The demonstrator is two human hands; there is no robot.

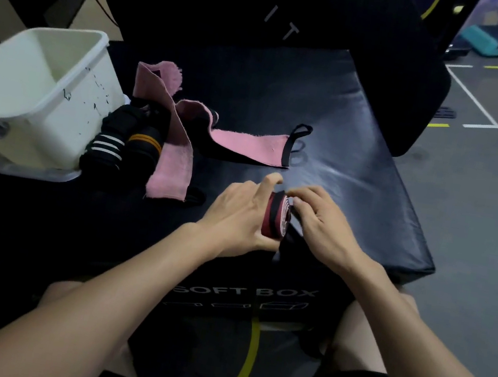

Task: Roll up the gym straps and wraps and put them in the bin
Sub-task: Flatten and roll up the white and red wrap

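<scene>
Both hands clamp the dark red wrap roll [276, 215] on the soft box [357, 173]: left hand [237, 212], right hand [323, 223]. Releasing tension risks unrolling before reaching the bin [71, 88].

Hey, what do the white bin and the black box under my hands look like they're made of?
White bin: apparently rigid moulded plastic, matte, with thin smooth walls and a rolled rim, flecked with dark marks. Black box: probably padded foam under vinyl or leatherette, judging by its soft sheen, rounded edges and "SOFT BOX" print.
</scene>
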